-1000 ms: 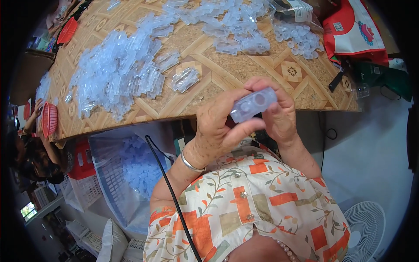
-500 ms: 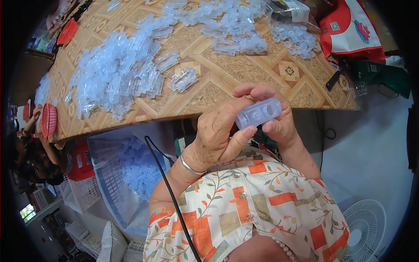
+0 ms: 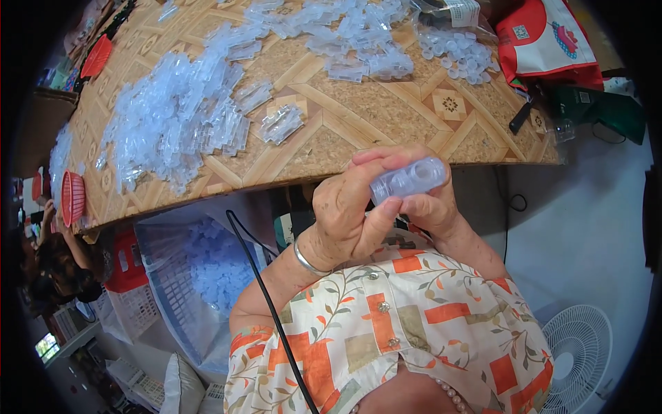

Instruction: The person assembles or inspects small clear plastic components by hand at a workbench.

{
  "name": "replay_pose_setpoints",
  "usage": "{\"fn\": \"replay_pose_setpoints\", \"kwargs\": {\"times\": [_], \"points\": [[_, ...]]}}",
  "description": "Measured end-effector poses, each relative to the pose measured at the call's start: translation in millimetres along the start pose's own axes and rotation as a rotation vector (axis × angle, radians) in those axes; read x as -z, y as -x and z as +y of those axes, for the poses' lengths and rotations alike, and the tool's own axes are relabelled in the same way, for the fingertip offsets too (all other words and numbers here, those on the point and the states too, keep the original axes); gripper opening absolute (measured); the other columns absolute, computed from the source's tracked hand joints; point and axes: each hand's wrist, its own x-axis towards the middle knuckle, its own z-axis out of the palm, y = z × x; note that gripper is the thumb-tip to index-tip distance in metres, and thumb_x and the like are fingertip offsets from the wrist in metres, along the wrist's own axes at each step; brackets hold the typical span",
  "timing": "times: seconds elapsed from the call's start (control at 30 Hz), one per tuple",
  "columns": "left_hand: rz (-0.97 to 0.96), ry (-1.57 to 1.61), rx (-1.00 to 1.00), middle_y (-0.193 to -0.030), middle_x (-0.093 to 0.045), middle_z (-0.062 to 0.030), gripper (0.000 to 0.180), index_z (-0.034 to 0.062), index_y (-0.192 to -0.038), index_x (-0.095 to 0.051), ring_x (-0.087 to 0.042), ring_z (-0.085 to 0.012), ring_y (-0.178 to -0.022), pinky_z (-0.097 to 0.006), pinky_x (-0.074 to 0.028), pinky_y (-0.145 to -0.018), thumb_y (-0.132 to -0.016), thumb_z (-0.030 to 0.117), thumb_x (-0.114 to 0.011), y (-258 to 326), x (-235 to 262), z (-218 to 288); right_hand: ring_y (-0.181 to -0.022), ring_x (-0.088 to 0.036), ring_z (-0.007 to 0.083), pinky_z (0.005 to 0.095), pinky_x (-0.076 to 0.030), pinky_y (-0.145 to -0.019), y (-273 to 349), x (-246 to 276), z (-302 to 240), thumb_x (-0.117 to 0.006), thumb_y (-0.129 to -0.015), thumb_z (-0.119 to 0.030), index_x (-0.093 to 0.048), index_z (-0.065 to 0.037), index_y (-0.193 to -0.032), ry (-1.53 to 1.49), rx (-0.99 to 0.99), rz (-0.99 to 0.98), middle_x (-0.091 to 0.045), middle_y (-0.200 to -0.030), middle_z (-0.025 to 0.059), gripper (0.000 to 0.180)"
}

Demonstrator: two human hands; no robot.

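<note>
Watching remotely, I see the left hand (image 3: 339, 215) and right hand (image 3: 434, 208) both grasping a translucent oblong plastic piece (image 3: 407, 182) between fingers and thumbs, near the front edge of a wood-patterned table (image 3: 379, 114) bearing heaped clear plastic pieces (image 3: 172, 114).

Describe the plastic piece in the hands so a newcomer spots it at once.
Find the wood-patterned table; follow its near edge rightward from the heap of clear plastic pieces. There, the left hand and right hand hold a translucent bluish plastic piece. Unlike those heaped, it is off the table, showing a round recess near its right end.
</note>
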Motion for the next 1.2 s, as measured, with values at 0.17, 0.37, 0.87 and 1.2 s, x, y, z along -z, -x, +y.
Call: {"fn": "replay_pose_setpoints", "kwargs": {"times": [0.17,0.37,0.87,1.2], "points": [[-0.024,0.103,0.184,-0.1,-0.072,-0.0167,0.037,-0.0051,-0.126,-0.061,-0.072,-0.0234,-0.084,-0.031,-0.055,-0.076,-0.1,0.021,-0.057,2.7,-5.6,-6.9,-0.129,-0.059,0.0286,0.0417,-0.048,-0.109,-1.1,3.8,-4.2,-0.088,-0.079,-0.012,-0.044,-0.003,-0.149,0.095,-0.095,0.132,-0.055,-0.144,0.0246,0.083],[0.111,0.583,0.433,-0.134,-0.062,-0.0192,0.044,-0.0065,-0.146,-0.046,-0.067,-0.0261,-0.115,-0.035,-0.059,-0.092,-0.107,0.012,-0.053,0.8,-18.3,-6.4,-0.143,-0.046,0.0286,0.0419,-0.043,-0.114,-4.5,9.7,6.1,-0.094,-0.072,-0.025,-0.024,-0.005,-0.16,0.757,0.3,0.113,-0.03,-0.164,0.0213,0.114],[0.072,1.003,0.73,-0.141,-0.058,-0.0197,0.057,-0.0065,-0.153,-0.038,-0.066,-0.0341,-0.12,-0.044,-0.056,-0.101,-0.105,0.017,-0.058,-3.5,-6.3,-5.8,-0.145,-0.043,0.0302,0.0437,-0.035,-0.119,-12.4,19.8,2.7,-0.096,-0.069,-0.021,-0.033,-0.007,-0.154,0.788,0.201,0.049,-0.043,-0.156,0.0213,0.107],[0.021,0.692,0.493,-0.133,-0.063,-0.0178,0.061,-0.0053,-0.152,-0.041,-0.068,-0.025,-0.114,-0.037,-0.055,-0.099,-0.101,0.015,-0.066,0.7,-13.6,-3.4,-0.132,-0.057,0.03,0.0411,-0.044,-0.112,-15.3,18.0,11.5,-0.093,-0.073,-0.019,-0.045,-0.005,-0.143,1.004,0.497,0.151,-0.057,-0.142,0.0197,0.086]]}}
